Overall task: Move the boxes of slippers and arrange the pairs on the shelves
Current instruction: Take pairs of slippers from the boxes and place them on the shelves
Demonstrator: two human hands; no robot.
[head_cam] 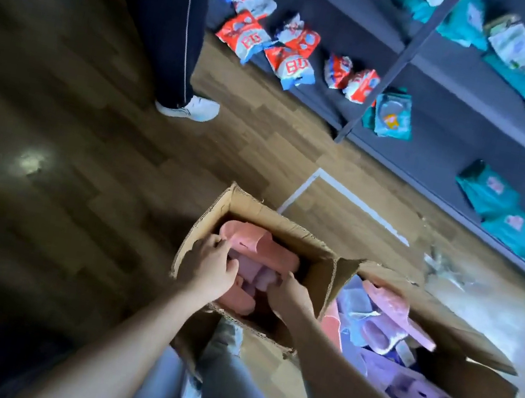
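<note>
An open cardboard box [204,224] sits on the wooden floor in front of me, holding pink slippers [247,239] and pale lilac ones. Both my hands reach inside it. My left hand [209,268] curls around the edge of a pink slipper at the box's left side. Fingers of my right hand [287,293] dig among the lilac slippers [262,273] in the middle; whether they grip one is hidden. A second, larger open box [472,390] stands to the right, filled with purple, pink and blue slippers [385,327].
Dark shelves [451,102] run along the right, carrying red-and-white packets [243,34] and teal packs [393,116]. Another person's dark trouser leg and white shoe [188,106] stand on the floor beyond the box. White tape [351,198] marks the floor.
</note>
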